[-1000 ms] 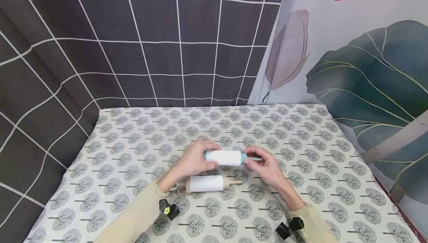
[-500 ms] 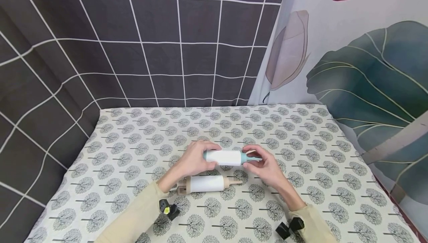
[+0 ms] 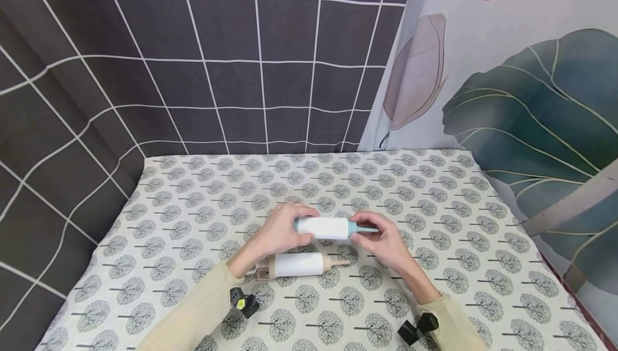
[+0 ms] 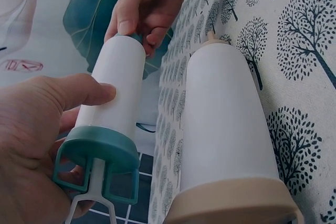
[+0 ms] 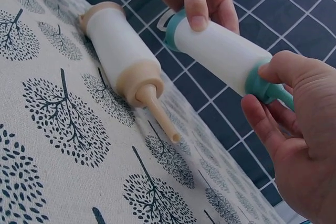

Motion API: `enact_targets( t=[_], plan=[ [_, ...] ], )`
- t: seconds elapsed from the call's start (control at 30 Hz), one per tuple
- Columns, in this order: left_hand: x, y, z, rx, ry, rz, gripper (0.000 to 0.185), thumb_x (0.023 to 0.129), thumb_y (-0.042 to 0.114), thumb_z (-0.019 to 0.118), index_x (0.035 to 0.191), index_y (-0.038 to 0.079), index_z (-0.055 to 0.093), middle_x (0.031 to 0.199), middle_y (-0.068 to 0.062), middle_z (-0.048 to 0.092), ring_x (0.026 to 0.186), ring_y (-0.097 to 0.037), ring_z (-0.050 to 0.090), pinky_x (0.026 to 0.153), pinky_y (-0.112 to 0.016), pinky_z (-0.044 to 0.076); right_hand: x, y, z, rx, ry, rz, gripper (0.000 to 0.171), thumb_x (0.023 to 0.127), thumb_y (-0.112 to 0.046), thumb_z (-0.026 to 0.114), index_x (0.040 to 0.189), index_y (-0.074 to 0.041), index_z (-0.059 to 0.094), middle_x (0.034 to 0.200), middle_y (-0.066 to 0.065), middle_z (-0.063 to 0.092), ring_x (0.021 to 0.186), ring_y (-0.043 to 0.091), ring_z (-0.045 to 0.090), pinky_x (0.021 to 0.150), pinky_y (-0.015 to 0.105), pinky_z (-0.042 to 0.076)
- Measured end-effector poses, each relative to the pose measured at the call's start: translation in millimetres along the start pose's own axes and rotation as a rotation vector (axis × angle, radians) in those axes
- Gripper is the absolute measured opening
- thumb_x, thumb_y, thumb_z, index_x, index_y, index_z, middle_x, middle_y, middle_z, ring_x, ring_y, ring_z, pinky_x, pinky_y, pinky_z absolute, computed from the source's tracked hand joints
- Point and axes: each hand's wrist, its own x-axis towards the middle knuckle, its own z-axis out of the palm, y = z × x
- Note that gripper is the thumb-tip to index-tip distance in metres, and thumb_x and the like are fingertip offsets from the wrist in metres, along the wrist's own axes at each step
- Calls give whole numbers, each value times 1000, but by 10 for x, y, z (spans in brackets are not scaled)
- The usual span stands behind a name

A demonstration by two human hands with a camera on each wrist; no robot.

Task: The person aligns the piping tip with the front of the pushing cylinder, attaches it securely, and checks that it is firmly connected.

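Observation:
My left hand (image 3: 284, 228) grips the base end of a white bottle with teal ends and a thin teal nozzle (image 3: 323, 227), its thumb on the white body. The bottle lies sideways between both hands, nozzle to the right. My right hand (image 3: 383, 241) pinches its teal cap (image 5: 257, 81) between thumb and fingers. In the left wrist view, a teal frame (image 4: 100, 148) with a pale forked piece (image 4: 95, 182) shows at the base. Nearer to me, a like white bottle with beige ends (image 3: 298, 265) lies on the cloth, its beige nozzle (image 5: 161, 116) pointing right.
The table is covered with a tree-print cloth (image 3: 347, 300). Behind it hangs a dark curtain with white grid lines (image 3: 232, 72), and at the right a white curtain with leaf prints (image 3: 531, 104). Black wrist cameras (image 3: 417, 329) sit at both sleeves.
The right thumb and fingers have shifted slightly around the teal cap, and the nozzle looks turned a little. The left hand and the beige-ended bottle stay in place.

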Motion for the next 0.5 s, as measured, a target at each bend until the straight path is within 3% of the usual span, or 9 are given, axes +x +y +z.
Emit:
enact_targets(
  t=[0.33, 0.5],
  plan=[
    [-10, 37, 7, 28, -7, -16, 45, 74, 6, 84, 116, 11, 73, 117, -2, 70, 100, -22, 58, 90, -49, 43, -7, -1, 15, -48, 36, 27, 33, 81, 2, 75, 113, 4, 67, 110, 19, 66, 97, 25, 64, 84, 30, 56],
    [-12, 39, 21, 36, 0, -4, 44, 73, 6, 85, 115, 9, 73, 116, -3, 71, 98, -22, 58, 92, -50, 41, -11, -13, 28, -52, 62, 98, 34, 82, -1, 76, 114, 3, 67, 110, 18, 67, 95, 26, 65, 80, 31, 57]
  ],
)
